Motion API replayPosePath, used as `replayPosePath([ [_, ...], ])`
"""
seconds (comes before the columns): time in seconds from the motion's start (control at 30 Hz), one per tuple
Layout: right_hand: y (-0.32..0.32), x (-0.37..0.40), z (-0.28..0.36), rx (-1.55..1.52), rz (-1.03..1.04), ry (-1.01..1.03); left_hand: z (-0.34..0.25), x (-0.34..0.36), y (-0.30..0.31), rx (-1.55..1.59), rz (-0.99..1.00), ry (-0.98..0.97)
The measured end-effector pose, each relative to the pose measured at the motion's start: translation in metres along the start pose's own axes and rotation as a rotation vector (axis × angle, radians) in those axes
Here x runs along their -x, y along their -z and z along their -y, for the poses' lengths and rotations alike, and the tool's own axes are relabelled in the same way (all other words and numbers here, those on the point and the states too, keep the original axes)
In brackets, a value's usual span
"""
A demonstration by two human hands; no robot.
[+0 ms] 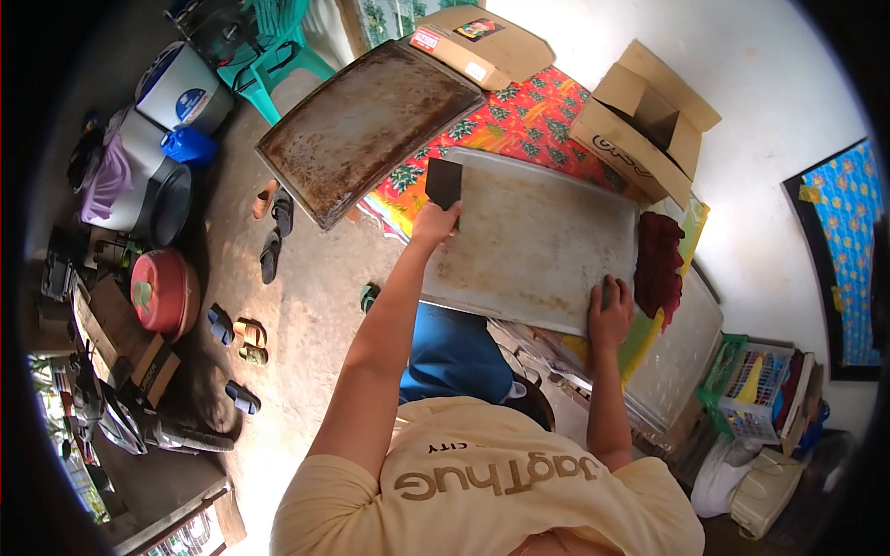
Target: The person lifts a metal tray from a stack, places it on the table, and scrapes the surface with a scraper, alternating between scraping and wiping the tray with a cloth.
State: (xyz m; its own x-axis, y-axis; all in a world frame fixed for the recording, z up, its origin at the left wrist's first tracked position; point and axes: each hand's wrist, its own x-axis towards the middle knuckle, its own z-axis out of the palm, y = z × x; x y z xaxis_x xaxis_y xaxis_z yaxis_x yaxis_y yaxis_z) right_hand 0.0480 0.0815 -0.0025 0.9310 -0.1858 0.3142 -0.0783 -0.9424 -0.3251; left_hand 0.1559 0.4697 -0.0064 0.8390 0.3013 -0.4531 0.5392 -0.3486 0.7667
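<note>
My left hand (434, 225) is closed around a scraper with a wide dark blade (445, 182), held at the left edge of a baking tray (538, 241). The tray is pale metal with brownish stains and lies in front of me, partly over my lap. At its near right corner, my right hand (610, 313) grips the rim. A bunched dark red cloth (659, 269) sits just beyond the tray's right side. Farther off to the left lies a second, heavily browned baking tray (371, 125).
A red patterned tablecloth (533, 116) covers the table under the trays. Two cardboard boxes, one flat (491, 42) and one open (640, 120), stand at the back. Several slippers (250, 334) lie on the floor at left. Baskets (756, 389) stand at right.
</note>
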Motion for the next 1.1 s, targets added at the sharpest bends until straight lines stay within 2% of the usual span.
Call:
replayPosePath([
  [0.07,0.001,0.0,0.001,-0.002,-0.005,-0.003,-0.007,0.008,0.005,-0.011,0.067,0.008],
  [0.17,0.002,-0.001,0.001,-0.01,-0.009,-0.006,0.0,0.027,0.002,0.235,-0.035,-0.136],
  [0.27,-0.001,0.0,-0.002,-0.012,-0.022,0.006,0.011,0.049,0.008,0.245,0.093,-0.14],
  [0.3,-0.003,0.0,-0.004,-0.009,-0.029,0.018,0.005,0.064,0.012,0.161,0.121,-0.084],
  [0.4,-0.004,-0.002,-0.003,0.001,-0.037,0.035,0.028,0.075,0.005,0.174,0.265,-0.179],
  [0.5,-0.001,0.0,-0.001,0.008,-0.031,0.029,0.035,0.087,0.008,0.013,0.496,-0.149],
  [0.6,-0.002,0.0,-0.002,0.012,-0.028,0.014,0.038,0.094,-0.008,-0.135,0.239,-0.476],
  [0.63,-0.003,0.0,-0.002,0.013,-0.028,0.008,0.036,0.095,-0.007,-0.139,0.394,-0.288],
  [0.73,-0.005,0.0,-0.005,0.009,-0.03,0.009,0.058,0.081,-0.036,-0.184,0.463,-0.417],
  [0.83,-0.006,0.001,-0.006,0.004,-0.032,0.006,0.06,0.075,-0.047,-0.296,0.379,-0.389],
  [0.93,-0.003,0.0,-0.003,0.019,-0.028,0.005,0.021,0.107,-0.032,-0.312,0.44,-0.395],
  [1.03,-0.007,0.0,-0.007,0.026,-0.032,0.022,0.04,0.091,-0.042,-0.338,0.418,-0.379],
  [1.1,-0.006,0.001,-0.006,0.019,-0.037,0.024,0.034,0.103,-0.041,-0.236,0.419,-0.401],
])
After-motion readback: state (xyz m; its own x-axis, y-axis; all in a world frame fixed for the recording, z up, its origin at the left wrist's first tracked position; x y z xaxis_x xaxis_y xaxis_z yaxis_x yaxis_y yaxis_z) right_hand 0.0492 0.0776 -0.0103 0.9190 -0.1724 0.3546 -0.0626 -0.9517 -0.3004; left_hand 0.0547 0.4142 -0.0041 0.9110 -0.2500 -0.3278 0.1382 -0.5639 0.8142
